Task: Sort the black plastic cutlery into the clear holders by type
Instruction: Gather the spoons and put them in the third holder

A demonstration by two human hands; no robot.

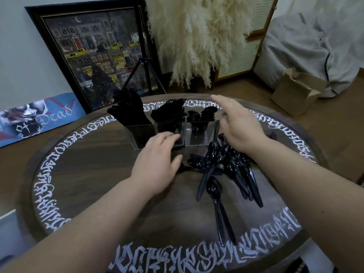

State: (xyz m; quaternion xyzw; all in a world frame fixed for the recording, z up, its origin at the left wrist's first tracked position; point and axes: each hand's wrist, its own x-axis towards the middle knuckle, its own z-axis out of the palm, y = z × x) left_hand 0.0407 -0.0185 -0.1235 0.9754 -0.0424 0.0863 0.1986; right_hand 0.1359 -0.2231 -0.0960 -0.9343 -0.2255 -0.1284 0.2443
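a round dark table (94, 174) with white writing round its edge fills the lower frame. loose spoons (222, 164) lie in a pile at centre right. the left hand (159, 164) and right hand (238, 127) hang over them, fingers spread, holding nothing. behind stand three clear holders (167, 133), full of black cutlery. farther back, a picture (94, 52) leans on the wall at upper left, pale fluffy grass (197, 36) at top centre, a box (295, 91) at right.

bench (94, 154): dark wood grain, smooth with a dull sheen, white painted lettering round its edge
cutlery (222, 166): black plastic, glossy
holders (199, 134): clear plastic, smooth
box (295, 91): brown cardboard, matt
plumes (197, 36): cream, fluffy
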